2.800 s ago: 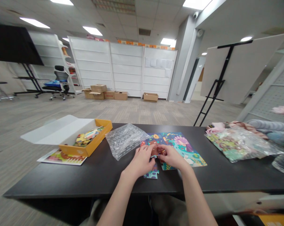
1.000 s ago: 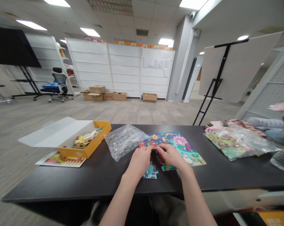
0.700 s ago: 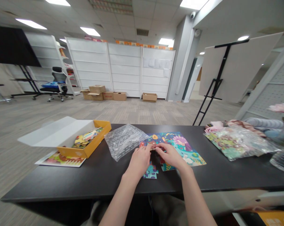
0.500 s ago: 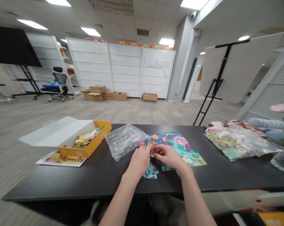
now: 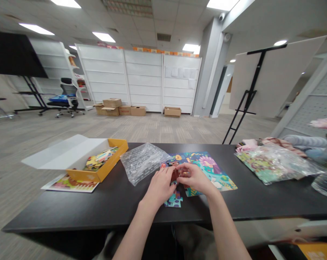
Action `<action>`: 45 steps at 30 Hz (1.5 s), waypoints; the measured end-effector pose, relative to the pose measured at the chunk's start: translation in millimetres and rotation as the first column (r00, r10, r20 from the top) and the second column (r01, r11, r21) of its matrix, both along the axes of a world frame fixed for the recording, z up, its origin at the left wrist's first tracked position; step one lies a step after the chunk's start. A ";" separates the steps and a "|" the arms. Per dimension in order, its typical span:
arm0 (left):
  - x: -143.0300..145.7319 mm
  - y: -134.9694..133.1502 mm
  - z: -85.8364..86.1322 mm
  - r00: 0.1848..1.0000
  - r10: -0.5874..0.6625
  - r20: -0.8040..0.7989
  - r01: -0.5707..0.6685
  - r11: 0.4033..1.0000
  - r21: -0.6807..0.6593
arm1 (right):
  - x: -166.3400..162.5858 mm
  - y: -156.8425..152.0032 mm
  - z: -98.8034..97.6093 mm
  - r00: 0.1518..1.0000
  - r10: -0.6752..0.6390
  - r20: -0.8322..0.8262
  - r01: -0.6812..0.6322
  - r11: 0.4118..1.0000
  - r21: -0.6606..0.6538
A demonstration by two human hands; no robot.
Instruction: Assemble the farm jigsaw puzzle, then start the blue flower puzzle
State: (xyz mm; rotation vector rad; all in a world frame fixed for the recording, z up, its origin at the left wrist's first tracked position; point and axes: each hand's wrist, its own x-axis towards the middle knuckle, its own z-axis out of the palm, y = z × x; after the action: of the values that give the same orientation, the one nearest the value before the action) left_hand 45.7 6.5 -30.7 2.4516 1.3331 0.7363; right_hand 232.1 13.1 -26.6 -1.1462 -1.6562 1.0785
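Observation:
A partly assembled jigsaw puzzle point(image 5: 220, 177) with blue, teal and purple pictures lies on the black table. At its left side, my left hand point(image 5: 160, 185) curls over a brown puzzle piece point(image 5: 175, 175), thumb and fingers closed at its edge. My right hand point(image 5: 195, 178) meets it from the other side, its fingers bent in a pinch at the same piece. The fingers partly hide how the piece sits among its neighbours. Just below the left hand, teal puzzle pieces point(image 5: 174, 200) stick out toward the table's front edge.
A crinkled clear plastic bag point(image 5: 143, 163) lies left of the puzzle. Farther left, an open yellow box point(image 5: 98, 175) holds loose pieces, beside a picture sheet point(image 5: 71, 183). On the right are a plastic-wrapped puzzle pack point(image 5: 269, 168), folded cloths point(image 5: 305, 142) and a pink flower point(image 5: 324, 123).
The fingers of both hands have shifted slightly around the brown piece, and more of it shows between them. My left thumb has moved a little downward. The other things stay where they were.

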 end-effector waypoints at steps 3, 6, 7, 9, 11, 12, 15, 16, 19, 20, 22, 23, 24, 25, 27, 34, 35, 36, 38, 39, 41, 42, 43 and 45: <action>-0.7 -1.0 2.6 1.000 -0.022 -0.009 0.022 1.000 -0.001 | 1.4 -2.1 1.6 1.000 -0.005 0.014 0.005 1.000 -0.020; -0.3 -1.7 4.7 0.997 -0.062 -0.056 0.062 0.998 -0.004 | 3.1 -2.5 2.8 0.999 -0.009 0.054 0.012 0.999 -0.048; 0.0 -1.9 4.9 0.994 -0.072 -0.077 0.071 0.997 -0.006 | 3.5 -2.3 2.7 0.998 -0.009 0.061 0.012 0.998 -0.055; 0.6 -2.1 4.2 0.991 -0.077 -0.112 0.076 0.997 -0.010 | 3.7 -1.7 2.1 0.998 -0.003 0.064 0.007 0.998 -0.064; 0.8 -1.9 2.5 0.990 -0.070 -0.121 0.068 0.998 -0.013 | 3.6 -1.3 1.7 0.998 0.004 0.056 0.000 0.998 -0.069; 0.8 -1.4 1.4 0.992 -0.067 -0.111 0.066 0.998 -0.015 | 3.4 -1.4 1.9 0.999 0.004 0.051 0.000 0.997 -0.071; 0.1 0.9 -1.3 0.996 -0.086 -0.010 0.085 0.996 -0.030 | 3.7 -2.4 5.0 0.999 0.002 0.036 0.001 0.997 -0.080; -0.4 1.6 -1.2 0.995 -0.095 0.042 0.097 0.995 -0.038 | 4.2 -3.0 6.7 1.000 0.000 0.030 0.002 0.997 -0.072; -3.8 1.9 4.6 0.972 -0.112 0.209 0.127 0.990 -0.063 | 7.1 -4.6 12.2 1.000 -0.007 -0.002 0.007 1.000 -0.026; -5.9 1.1 8.3 0.961 -0.113 0.254 0.134 0.989 -0.068 | 8.4 -5.2 13.8 1.000 -0.014 -0.016 0.013 1.000 -0.009; -12.1 -1.5 16.1 0.940 -0.123 0.317 0.156 0.984 -0.083 | 10.9 -6.9 16.5 0.999 -0.025 -0.033 0.026 1.000 0.002; -16.0 -3.0 19.4 0.934 -0.129 0.333 0.171 0.980 -0.098 | 11.9 -8.0 17.7 0.999 -0.026 -0.033 0.025 1.000 -0.004; -20.0 -4.5 21.9 0.931 -0.133 0.340 0.183 0.976 -0.121 | 12.5 -9.3 18.8 0.999 -0.019 -0.027 0.018 1.000 -0.017; -24.1 -6.0 23.3 0.932 -0.130 0.339 0.189 0.971 -0.148 | 12.4 -10.7 19.9 1.000 -0.004 -0.020 0.004 0.999 -0.034; -30.8 -9.0 23.4 0.940 -0.115 0.321 0.187 0.961 -0.203 | 10.1 -13.4 21.9 0.999 0.045 -0.016 -0.046 0.996 -0.071; -39.4 -26.6 22.3 0.929 -0.119 0.350 0.213 0.946 -0.245 | -12.3 -18.8 25.9 0.974 0.210 -0.084 -0.219 0.969 -0.117; -40.9 -29.3 23.1 0.928 -0.123 0.351 0.219 0.943 -0.249 | -14.6 -19.5 26.4 0.971 0.226 -0.079 -0.234 0.964 -0.124; -42.8 -31.8 23.9 0.930 -0.125 0.345 0.221 0.941 -0.255 | -16.2 -20.2 27.0 0.967 0.243 -0.073 -0.250 0.959 -0.130; -46.9 -35.4 24.4 0.944 -0.121 0.308 0.206 0.942 -0.263 | -16.2 -21.2 28.3 0.961 0.272 -0.054 -0.277 0.952 -0.133; -48.8 -36.5 24.0 0.954 -0.119 0.276 0.194 0.945 -0.262 | -14.6 -20.9 28.6 0.962 0.269 -0.037 -0.272 0.954 -0.128; -51.4 -37.6 22.0 0.972 -0.118 0.204 0.170 0.952 -0.256 | -8.6 -18.4 27.5 0.981 0.194 0.027 -0.191 0.977 -0.091; -51.7 -37.7 20.6 0.978 -0.122 0.171 0.163 0.953 -0.254 | -4.7 -16.0 25.8 0.990 0.122 0.073 -0.118 0.991 -0.055; -51.6 -37.6 19.0 0.981 -0.131 0.141 0.164 0.953 -0.253 | -0.5 -12.8 23.1 0.991 0.036 0.125 -0.035 0.999 -0.011; -49.9 -37.2 16.1 0.983 -0.160 0.089 0.178 0.951 -0.252 | 7.2 -5.1 15.0 0.963 -0.134 0.234 0.117 0.989 0.085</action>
State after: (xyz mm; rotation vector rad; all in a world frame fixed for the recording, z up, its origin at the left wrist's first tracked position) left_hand -4.2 -30.7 -14.7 2.2759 1.1006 0.5580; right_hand 239.3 8.0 -11.6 -1.3583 -1.7629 0.8208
